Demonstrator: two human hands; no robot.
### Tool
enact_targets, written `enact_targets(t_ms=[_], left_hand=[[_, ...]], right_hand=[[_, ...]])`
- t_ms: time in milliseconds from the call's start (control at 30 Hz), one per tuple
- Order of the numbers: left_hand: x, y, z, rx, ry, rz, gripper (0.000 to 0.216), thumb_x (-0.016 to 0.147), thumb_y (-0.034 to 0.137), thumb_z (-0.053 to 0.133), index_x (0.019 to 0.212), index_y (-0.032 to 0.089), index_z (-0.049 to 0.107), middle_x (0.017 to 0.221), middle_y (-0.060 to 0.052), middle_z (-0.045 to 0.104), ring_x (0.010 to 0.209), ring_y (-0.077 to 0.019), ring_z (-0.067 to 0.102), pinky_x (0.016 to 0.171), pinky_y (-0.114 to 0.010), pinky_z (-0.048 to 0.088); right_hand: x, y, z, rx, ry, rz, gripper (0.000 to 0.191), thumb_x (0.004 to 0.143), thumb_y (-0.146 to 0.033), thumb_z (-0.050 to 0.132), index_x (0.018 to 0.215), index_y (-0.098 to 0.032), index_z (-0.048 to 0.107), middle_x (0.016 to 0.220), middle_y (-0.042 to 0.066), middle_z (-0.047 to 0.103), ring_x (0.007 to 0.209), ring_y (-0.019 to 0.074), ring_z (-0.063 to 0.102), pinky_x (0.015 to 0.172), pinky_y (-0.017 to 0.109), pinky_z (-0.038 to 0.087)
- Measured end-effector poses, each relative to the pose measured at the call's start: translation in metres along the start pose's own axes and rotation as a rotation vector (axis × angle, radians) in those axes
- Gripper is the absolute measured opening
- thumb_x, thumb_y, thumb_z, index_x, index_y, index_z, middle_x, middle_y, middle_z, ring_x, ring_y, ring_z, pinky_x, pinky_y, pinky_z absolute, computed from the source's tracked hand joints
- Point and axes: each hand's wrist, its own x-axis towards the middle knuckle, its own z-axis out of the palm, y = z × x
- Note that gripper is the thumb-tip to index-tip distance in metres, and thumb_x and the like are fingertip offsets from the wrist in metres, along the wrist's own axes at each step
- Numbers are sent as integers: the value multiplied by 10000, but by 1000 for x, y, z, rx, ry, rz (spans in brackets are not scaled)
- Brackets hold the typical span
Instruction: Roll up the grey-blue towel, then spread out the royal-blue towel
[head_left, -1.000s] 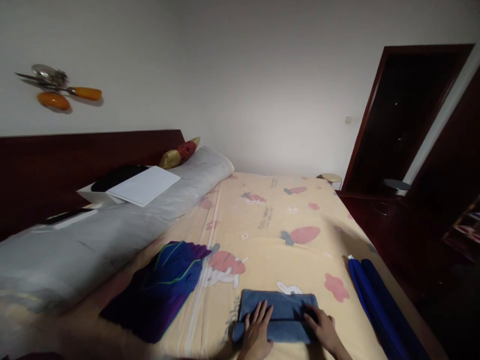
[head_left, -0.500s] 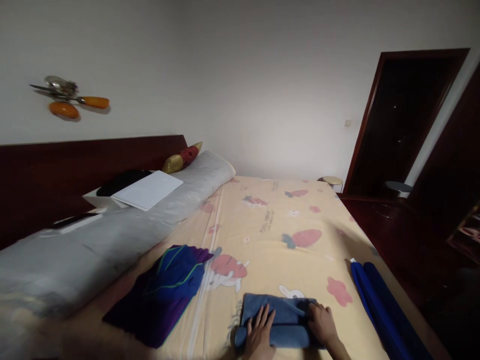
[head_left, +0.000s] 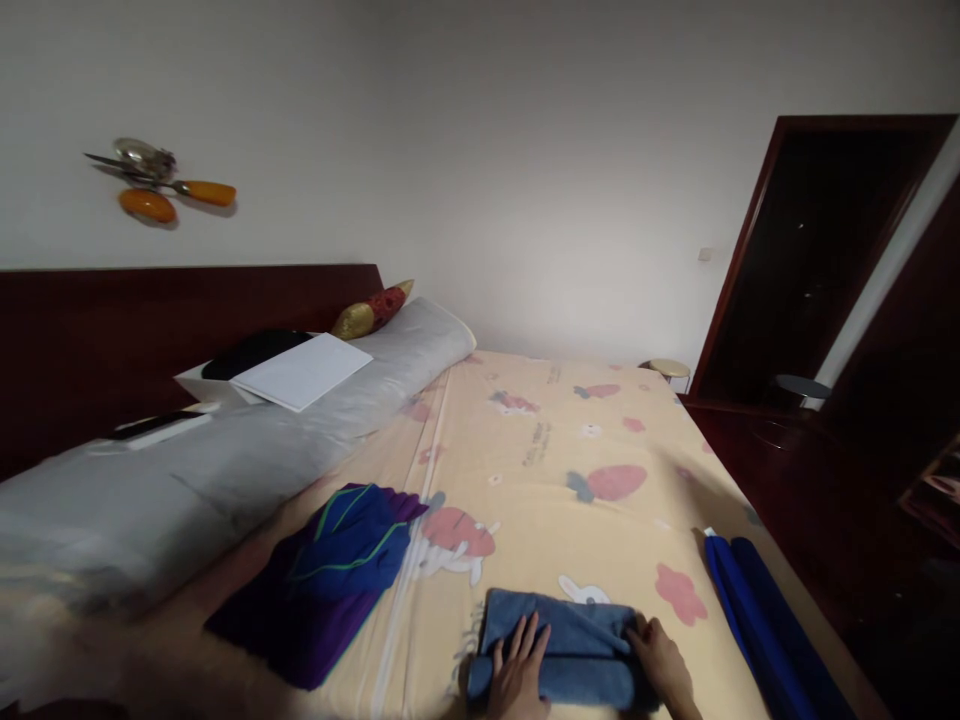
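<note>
Fingers [head_left: 534, 635] of the left hand [head_left: 517, 685] are spread wide and lie flat on the blue cloth [head_left: 559, 625], seen from the head camera. Right hand [head_left: 664, 662] has its fingers bent together at the right edge of this cloth; they touch it, but I cannot tell if they pinch the edge, because the tips are hidden against the dark fabric. Both wrists are cut off by the lower border.

Cloth lies folded at the bottom of the view, right of the middle, on the printed sheet [head_left: 517, 470]. A dark crease divides it into a flat far part and a thicker near part, which the left hand partly covers. It hides the lower part of a rabbit print, and letters beside its left edge are hard to read.

To the left, well apart, lies a purple and blue garment [head_left: 352, 560]; its darkest part shows almost no detail. To the right is a blue bundle [head_left: 757, 610], cut off below.

Farther back, a white board [head_left: 304, 372] covers part of a box [head_left: 217, 388] on grey bedding [head_left: 300, 450]. Near the headboard [head_left: 187, 310] is a cushion [head_left: 375, 308]. Lower left corner is too blurred to make out.
</note>
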Motion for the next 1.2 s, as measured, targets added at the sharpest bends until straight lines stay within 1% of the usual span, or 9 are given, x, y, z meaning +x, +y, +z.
enact_targets(t_ms=[100,267,433,533,667,833,967,1033,1200], left_hand=[[0,1,-1,1,-5,-6,978,551,288,520,1477,330,207,1598,58,52,1459,-205,-15,1140,-512,-3],[-1,2,-6,6,-38,-18,996,547,298,527,1482,325,184,1598,57,33,1458,-211,-24,1137,-518,-15],[-1,1,-10,-38,-65,13,963,582,348,530,1481,326,186,1598,49,31,1458,-214,-29,1136,-522,-5],[-1,5,-13,0,-90,-21,971,586,358,540,1484,315,175,1599,44,18,1457,-226,-37,1138,-514,-9],[1,10,-16,50,-117,-64,975,589,376,568,1482,314,183,1596,34,32,1459,-234,-11,1137,-522,-3],[5,13,-16,74,-120,-104,834,687,325,469,1478,308,207,1593,31,68,1459,-216,17,1130,-550,5],[4,9,-17,50,-119,-54,875,654,317,488,1480,311,199,1593,28,58,1458,-226,14,1131,-551,21],[4,6,-15,33,-111,-29,927,622,358,528,1482,311,185,1595,22,43,1457,-247,-5,1133,-552,21],[6,6,2,26,-53,3,949,636,364,542,1489,278,138,1590,-3,-18,1451,-264,-53,1143,-537,-38]], right_hand=[[2,0,2,4,-10,-56,96,795,-268,471,792,-259,566,765,47,715,769,220,693,649,295,463],[8,-3,-1,-26,18,-106,187,764,-161,415,728,-254,573,741,49,715,754,208,692,653,284,458],[9,-4,-3,-101,95,-159,333,866,-239,299,992,-246,608,968,98,714,879,222,685,743,322,479],[7,-5,0,-152,103,-242,400,754,-199,465,1128,-265,592,1190,77,655,1086,228,617,864,337,464],[8,-8,7,-203,100,-268,456,633,-104,509,1034,-282,634,1056,33,710,1047,243,631,852,373,470],[16,-8,0,-208,201,-281,259,804,-149,405,864,-249,636,903,52,700,900,214,654,781,319,471],[17,-6,-11,-204,382,-238,380,924,-288,273,1073,-157,598,1084,181,644,1010,304,614,852,416,457],[12,-10,-12,-171,444,-303,399,933,-331,276,1115,-148,582,1128,189,627,1034,313,601,874,440,456],[-21,-32,5,-58,278,-598,365,949,-387,328,1112,-245,623,1218,91,634,1074,228,612,936,377,474]])
